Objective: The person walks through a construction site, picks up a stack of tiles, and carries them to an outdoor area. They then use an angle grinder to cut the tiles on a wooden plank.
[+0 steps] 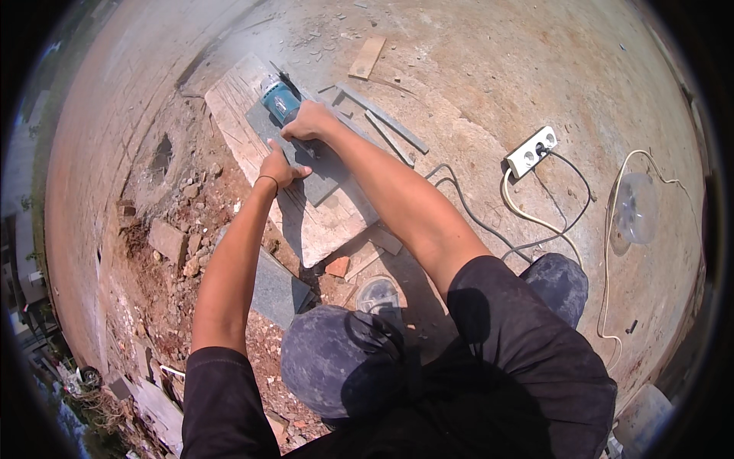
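My right hand (310, 121) grips the teal angle grinder (280, 99), whose disc end sits in pale dust at the upper end of a grey stone tile (324, 183). The tile lies on a pale, scored wooden board or slab (336, 229); I cannot tell which. Below and left of the grinder, my left hand (283, 167) rests on the tile with thumb and forefinger spread apart; its other fingers are partly hidden.
A white power strip (531, 151) with cables lies right, near a clear plastic container (636, 208). Narrow grey offcuts (386, 116) and a wooden piece (367, 58) lie beyond. Rubble (176, 245) and another grey slab (271, 287) are left, by my bent knees.
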`<control>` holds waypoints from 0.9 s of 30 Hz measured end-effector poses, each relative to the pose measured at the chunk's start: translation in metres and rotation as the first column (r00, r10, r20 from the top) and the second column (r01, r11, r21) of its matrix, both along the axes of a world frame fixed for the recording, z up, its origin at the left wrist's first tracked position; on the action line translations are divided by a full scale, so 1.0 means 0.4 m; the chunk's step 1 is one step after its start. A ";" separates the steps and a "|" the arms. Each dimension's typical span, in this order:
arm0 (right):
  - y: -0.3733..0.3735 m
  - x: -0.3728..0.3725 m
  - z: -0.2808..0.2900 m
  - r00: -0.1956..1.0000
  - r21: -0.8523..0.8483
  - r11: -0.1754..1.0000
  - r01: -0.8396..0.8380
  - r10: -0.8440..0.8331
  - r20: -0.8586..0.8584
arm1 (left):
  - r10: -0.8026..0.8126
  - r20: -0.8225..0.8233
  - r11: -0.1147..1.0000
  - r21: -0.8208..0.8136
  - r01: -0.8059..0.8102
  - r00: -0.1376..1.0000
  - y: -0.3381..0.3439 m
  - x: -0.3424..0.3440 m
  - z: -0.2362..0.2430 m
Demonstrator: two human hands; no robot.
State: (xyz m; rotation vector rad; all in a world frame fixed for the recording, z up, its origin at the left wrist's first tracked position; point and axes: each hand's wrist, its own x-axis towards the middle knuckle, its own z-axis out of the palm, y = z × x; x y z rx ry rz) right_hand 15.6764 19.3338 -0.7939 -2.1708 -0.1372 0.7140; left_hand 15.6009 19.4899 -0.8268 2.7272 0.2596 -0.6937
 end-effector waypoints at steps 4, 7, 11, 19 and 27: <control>0.017 -0.002 0.016 1.000 -0.007 1.000 -0.005 0.005 -0.008 | -0.004 0.009 1.000 0.009 0.003 1.000 0.015 -0.011 -0.003; 0.023 0.015 0.000 0.998 -0.002 1.000 0.029 -0.029 0.052 | -0.006 0.018 1.000 -0.025 0.006 1.000 0.006 -0.005 -0.006; 0.036 0.032 -0.009 0.997 0.000 0.999 0.037 -0.037 0.069 | -0.004 0.010 0.999 -0.038 0.004 1.000 0.001 -0.005 -0.004; 0.035 0.023 -0.010 0.997 0.023 0.999 0.038 -0.039 0.063 | -0.005 -0.003 1.000 -0.023 0.005 1.000 0.011 -0.007 -0.001; 0.013 0.007 0.008 1.000 0.015 1.000 0.013 -0.014 0.016 | 0.020 -0.016 1.000 -0.010 -0.020 1.000 0.000 -0.011 0.018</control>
